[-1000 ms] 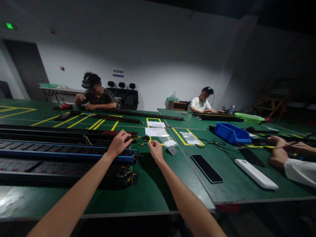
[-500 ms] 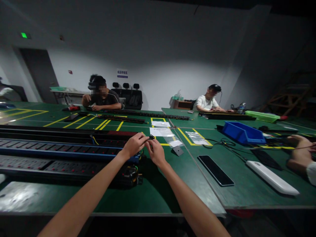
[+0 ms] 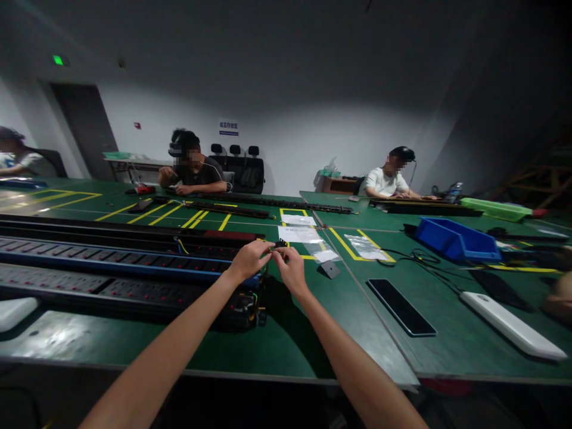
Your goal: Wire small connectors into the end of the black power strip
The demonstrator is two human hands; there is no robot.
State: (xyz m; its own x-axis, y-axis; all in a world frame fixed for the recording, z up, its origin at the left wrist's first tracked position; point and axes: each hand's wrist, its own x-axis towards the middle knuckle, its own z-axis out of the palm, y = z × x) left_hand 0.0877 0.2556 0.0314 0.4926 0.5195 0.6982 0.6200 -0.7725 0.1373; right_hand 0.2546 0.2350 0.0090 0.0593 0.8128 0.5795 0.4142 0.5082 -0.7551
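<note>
My left hand and my right hand meet near the middle of the view, fingertips pinched together on a small black part. The part's dark top shows above the fingers; its lower side is hidden by them. Both hands are held by the right end of long black strips with sockets and a blue-edged strip. Wires show at the end of the nearest strip. A small dark plate lies on the green table, right of my right hand.
A phone, a white long case, black cables and a blue bin are at the right. Papers and a plastic bag lie beyond my hands. People sit across the table; another person's hand shows at the right edge.
The view has shifted, so the table and objects appear slightly further right. Both hands still pinch the small black part. The neighbouring person's hand at the right edge shows less.
</note>
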